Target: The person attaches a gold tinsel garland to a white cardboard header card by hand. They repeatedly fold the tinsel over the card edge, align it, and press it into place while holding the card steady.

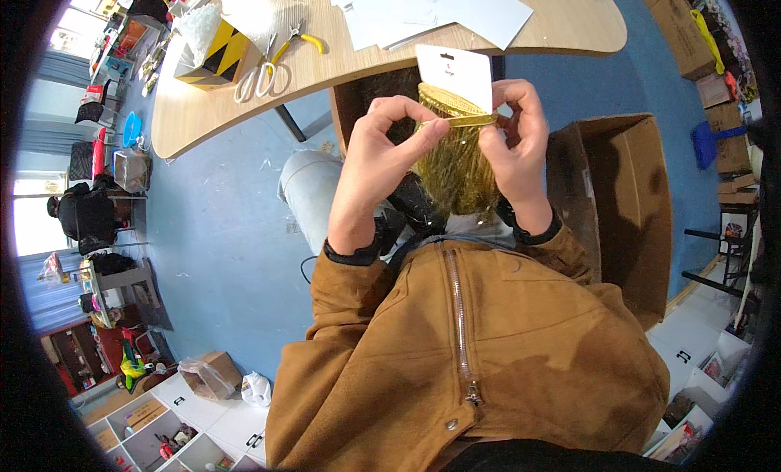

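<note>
A gold tinsel fringe (460,181) hangs from a shiny gold trim band, above my lap and just off the table's front edge. A white hang card (457,72) with a slot at its top rises behind the band. My left hand (376,146) pinches the band's left part between thumb and forefinger. At the band's right end, beside the card's lower corner, my right hand (521,138) is closed on it, its fingertips partly hidden. The fringe's strands fall loosely between both wrists.
On the wooden table (358,73) lie scissors (262,75), yellow-handled pliers (294,45) and white papers (431,12). A black-and-yellow striped box (218,61) with clear plastic in it stands at the left. An open cardboard box (622,203) is to my right.
</note>
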